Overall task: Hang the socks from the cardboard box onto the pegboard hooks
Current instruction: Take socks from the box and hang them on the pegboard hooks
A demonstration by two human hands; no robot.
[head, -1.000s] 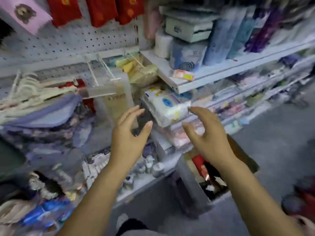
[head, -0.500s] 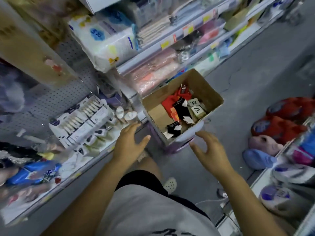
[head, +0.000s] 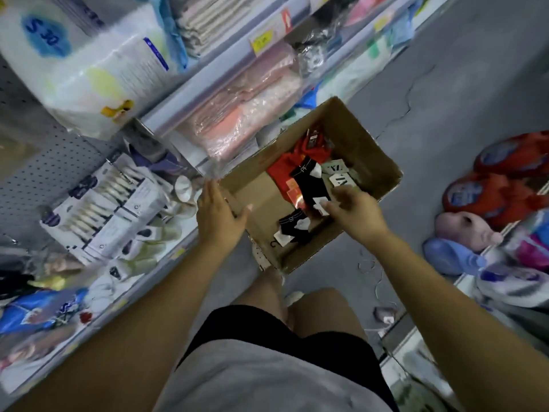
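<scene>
In the head view, a black sock [head: 309, 184] is seen in the cardboard box [head: 356, 138], lying lengthwise away from the nearer right hand [head: 353, 209], whose fingers meet its near tag (a pinch cannot be told), while the left hand [head: 219, 212] is rested straight-fingered on the rim.

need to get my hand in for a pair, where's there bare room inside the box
Bare: the brown cardboard box floor on its left, between the wall by the left hand and the red socks. Crowded: the right side by the right hand, with white-toed black socks and white tag cards; another black pair lies at the near wall.
</scene>
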